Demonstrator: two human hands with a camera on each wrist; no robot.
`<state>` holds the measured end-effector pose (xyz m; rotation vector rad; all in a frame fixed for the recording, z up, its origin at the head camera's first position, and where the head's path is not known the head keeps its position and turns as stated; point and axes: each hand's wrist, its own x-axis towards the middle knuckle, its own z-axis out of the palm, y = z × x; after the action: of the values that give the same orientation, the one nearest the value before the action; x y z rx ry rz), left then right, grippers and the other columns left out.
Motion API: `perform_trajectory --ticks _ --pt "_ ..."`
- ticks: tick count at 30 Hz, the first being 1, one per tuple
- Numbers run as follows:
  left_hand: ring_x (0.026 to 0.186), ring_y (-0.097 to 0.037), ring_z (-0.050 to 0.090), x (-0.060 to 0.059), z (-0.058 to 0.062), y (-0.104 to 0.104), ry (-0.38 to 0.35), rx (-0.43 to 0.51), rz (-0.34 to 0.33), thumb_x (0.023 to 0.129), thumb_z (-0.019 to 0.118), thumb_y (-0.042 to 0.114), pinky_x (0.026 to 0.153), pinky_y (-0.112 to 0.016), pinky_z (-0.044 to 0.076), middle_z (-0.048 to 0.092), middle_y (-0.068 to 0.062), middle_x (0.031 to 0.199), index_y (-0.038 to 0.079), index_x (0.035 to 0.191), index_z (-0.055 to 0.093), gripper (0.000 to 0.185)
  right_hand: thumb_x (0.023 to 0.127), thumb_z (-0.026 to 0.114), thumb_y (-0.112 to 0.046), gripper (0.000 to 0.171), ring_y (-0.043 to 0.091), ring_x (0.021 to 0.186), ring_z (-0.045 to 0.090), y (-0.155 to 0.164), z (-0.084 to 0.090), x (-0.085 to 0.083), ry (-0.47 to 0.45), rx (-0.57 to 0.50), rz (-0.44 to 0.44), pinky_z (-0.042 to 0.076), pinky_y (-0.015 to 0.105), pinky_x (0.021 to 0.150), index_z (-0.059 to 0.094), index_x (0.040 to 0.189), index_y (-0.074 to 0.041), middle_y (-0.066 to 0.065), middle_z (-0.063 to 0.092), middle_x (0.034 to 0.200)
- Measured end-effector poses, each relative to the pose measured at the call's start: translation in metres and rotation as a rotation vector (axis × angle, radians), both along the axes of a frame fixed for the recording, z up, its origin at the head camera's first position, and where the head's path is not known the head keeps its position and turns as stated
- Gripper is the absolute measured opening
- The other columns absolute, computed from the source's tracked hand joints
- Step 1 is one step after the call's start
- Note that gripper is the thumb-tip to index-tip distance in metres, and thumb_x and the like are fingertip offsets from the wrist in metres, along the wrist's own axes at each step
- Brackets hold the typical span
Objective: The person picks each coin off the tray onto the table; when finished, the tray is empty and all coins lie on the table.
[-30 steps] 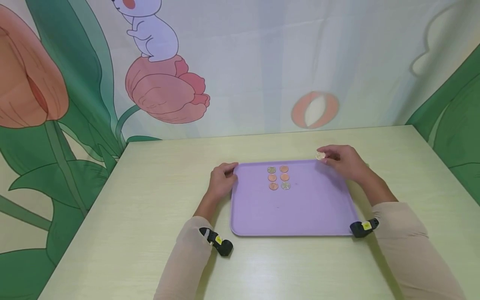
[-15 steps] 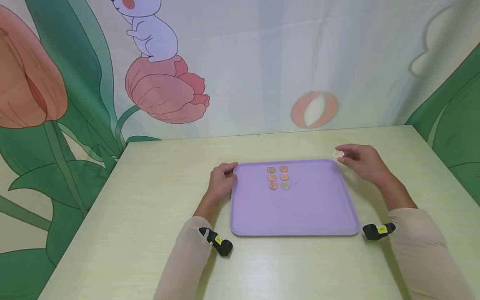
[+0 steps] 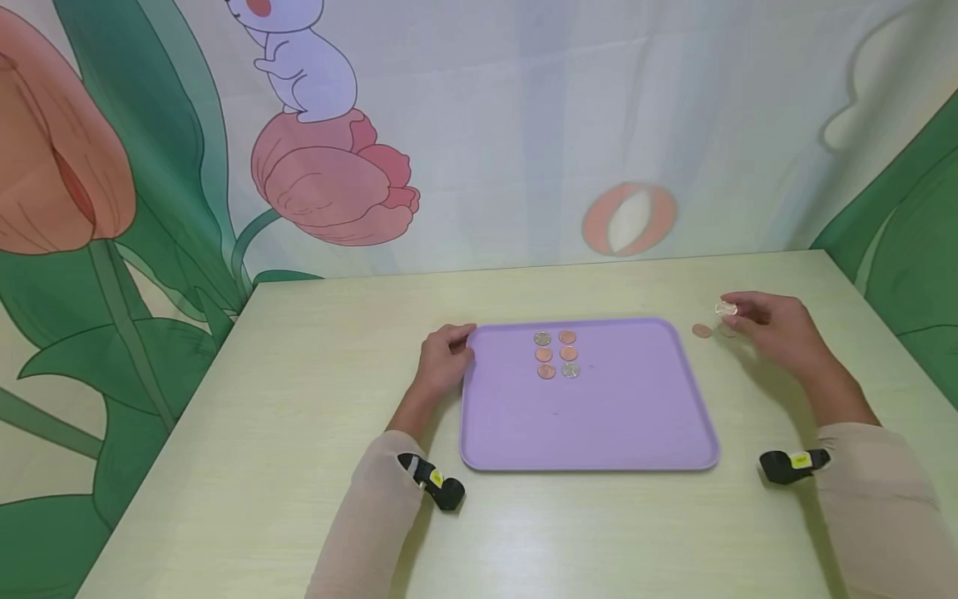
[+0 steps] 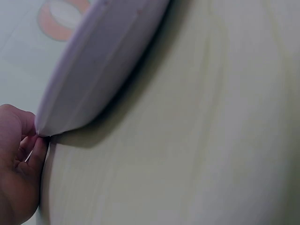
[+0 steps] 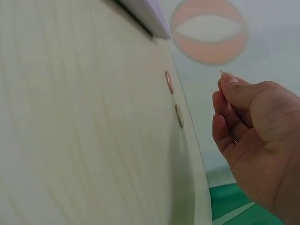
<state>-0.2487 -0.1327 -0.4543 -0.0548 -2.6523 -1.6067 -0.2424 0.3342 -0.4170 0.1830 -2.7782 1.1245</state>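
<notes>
Coin (image 3: pixel 725 309): pinched in right hand (image 3: pixel 778 333), above bench (image 3: pixel 299 399), right of tray (image 3: pixel 591 416). Left hand (image 3: pixel 443 362): grips tray's left edge. 6 coins (image 3: pixel 556 354) on tray.

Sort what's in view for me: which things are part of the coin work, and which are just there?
In the work:
- silver coin, pinched in the right hand
- two loose coins on the table beside that hand
- six coins in two columns on the purple tray
- left hand, gripping the tray's left edge

Just there:
- cartoon backdrop
- table
</notes>
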Motion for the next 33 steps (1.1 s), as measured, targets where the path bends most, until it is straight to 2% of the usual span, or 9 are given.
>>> perform_trajectory --ticks 1,4,8,11,14,17,21,25,33 --pt "0.125 -0.031 0.064 0.000 0.000 0.000 -0.001 0.000 0.000 0.089 0.059 -0.005 0.110 -0.039 0.053 0.067 -0.021 0.127 -0.001 0.132 0.065 0.045 0.098 0.067 -0.019 0.041 -0.021 0.076 0.048 0.004 -0.001 -0.001 0.000 0.002 -0.006 0.043 0.006 0.064 0.064 0.131 0.004 -0.031 0.054 0.083" --pt "0.125 -0.031 0.064 0.000 0.000 0.000 -0.010 -0.003 0.000 0.089 0.059 -0.004 0.110 -0.038 0.053 0.067 -0.020 0.128 0.000 0.133 0.065 0.045 0.099 0.065 -0.021 0.041 -0.022 0.076 0.046 0.018 -0.005 -0.002 -0.006 0.022 -0.034 0.042 0.005 0.064 0.063 0.131 0.004 -0.026 0.057 0.085" --pt "0.125 -0.030 0.064 -0.001 0.000 0.000 -0.014 -0.013 0.002 0.089 0.059 -0.004 0.109 -0.038 0.054 0.067 -0.020 0.127 0.001 0.133 0.065 0.045 0.101 0.062 -0.022 0.041 -0.023 0.077 0.041 0.032 -0.012 -0.003 -0.029 0.076 -0.078 0.039 0.005 0.066 0.062 0.132 0.005 0.010 0.069 0.099" --pt "0.125 -0.031 0.064 -0.001 0.000 0.000 -0.012 -0.013 0.001 0.089 0.059 -0.004 0.109 -0.039 0.054 0.067 -0.020 0.126 0.001 0.133 0.065 0.045 0.103 0.059 -0.025 0.043 -0.013 0.082 0.044 0.039 -0.018 -0.003 -0.071 0.107 -0.113 0.039 0.009 0.069 0.061 0.133 0.005 0.030 0.064 0.114" --pt "0.124 -0.031 0.065 0.000 0.001 0.000 -0.011 -0.015 -0.001 0.089 0.059 -0.004 0.109 -0.039 0.054 0.067 -0.020 0.126 0.001 0.134 0.065 0.046 0.103 0.057 -0.027 0.044 0.007 0.089 0.052 0.044 -0.023 -0.003 -0.103 0.137 -0.140 0.039 0.012 0.068 0.060 0.134 0.005 0.032 0.064 0.117" --pt "0.124 -0.030 0.065 -0.001 0.000 0.000 -0.010 -0.022 0.002 0.089 0.059 -0.004 0.108 -0.039 0.054 0.067 -0.020 0.127 0.001 0.134 0.065 0.046 0.103 0.057 -0.022 0.041 0.028 0.098 0.058 0.046 -0.028 -0.004 -0.092 0.158 -0.140 0.039 0.014 0.068 0.060 0.133 0.006 0.033 0.064 0.117" --pt "0.124 -0.030 0.065 -0.001 -0.001 -0.001 -0.006 -0.020 0.003 0.088 0.058 -0.004 0.108 -0.039 0.054 0.068 -0.020 0.127 0.001 0.133 0.065 0.046 0.103 0.057 -0.019 0.040 0.042 0.105 0.058 0.045 -0.031 -0.006 -0.097 0.173 -0.133 0.043 0.022 0.074 0.059 0.133 0.009 0.035 0.063 0.117" --pt "0.125 -0.031 0.064 -0.001 -0.002 -0.001 -0.006 -0.007 -0.003 0.088 0.059 -0.005 0.109 -0.040 0.054 0.067 -0.021 0.128 0.000 0.133 0.065 0.046 0.103 0.058 -0.018 0.041 0.042 0.103 0.057 0.043 -0.032 -0.007 -0.112 0.186 -0.131 0.045 0.029 0.077 0.058 0.132 0.011 0.034 0.063 0.114" --pt "0.124 -0.031 0.065 -0.002 -0.003 -0.001 0.000 -0.007 -0.005 0.087 0.059 -0.005 0.108 -0.040 0.054 0.068 -0.021 0.126 0.000 0.132 0.066 0.046 0.099 0.064 -0.016 0.038 0.027 0.088 0.058 0.043 -0.032 -0.008 -0.086 0.201 -0.126 0.038 0.012 0.063 0.063 0.126 0.012 0.030 0.068 0.102"
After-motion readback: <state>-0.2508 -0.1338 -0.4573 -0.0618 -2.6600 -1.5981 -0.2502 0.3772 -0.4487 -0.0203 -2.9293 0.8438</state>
